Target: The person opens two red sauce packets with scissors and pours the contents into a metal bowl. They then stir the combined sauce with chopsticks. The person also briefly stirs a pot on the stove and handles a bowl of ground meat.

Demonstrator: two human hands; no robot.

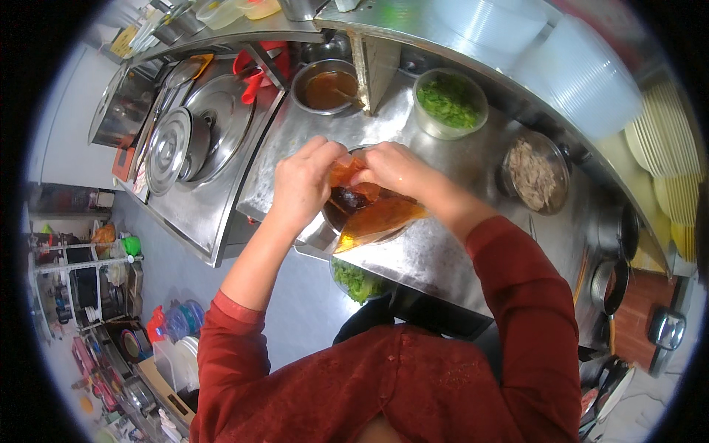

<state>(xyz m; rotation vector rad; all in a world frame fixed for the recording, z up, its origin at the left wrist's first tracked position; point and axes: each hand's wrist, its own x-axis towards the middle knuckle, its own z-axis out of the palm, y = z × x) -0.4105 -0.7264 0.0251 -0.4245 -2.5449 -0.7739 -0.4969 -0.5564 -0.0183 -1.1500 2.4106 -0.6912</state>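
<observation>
A clear plastic bag (382, 219) of orange-brown liquid hangs from the pinched fingers of both hands. My left hand (304, 180) grips the bag's upper left part. Close beside it, my right hand (396, 169) grips the upper right part. Beneath the bag is a round metal bowl (330, 216) on the steel counter, mostly covered by the bag and hands. Something dark shows between the bag and the bowl's rim; I cannot tell whether it is liquid. Both fingertips are partly hidden by bunched plastic.
Behind the hands stand a metal bowl of brown sauce (327, 91) and a tub of chopped greens (450, 105). At right sits a bowl of shredded meat (534, 174). Lidded pots (171, 149) occupy the left. Stacked plastic containers (581, 77) line the upper shelf. Leafy greens (357, 279) sit below the counter edge.
</observation>
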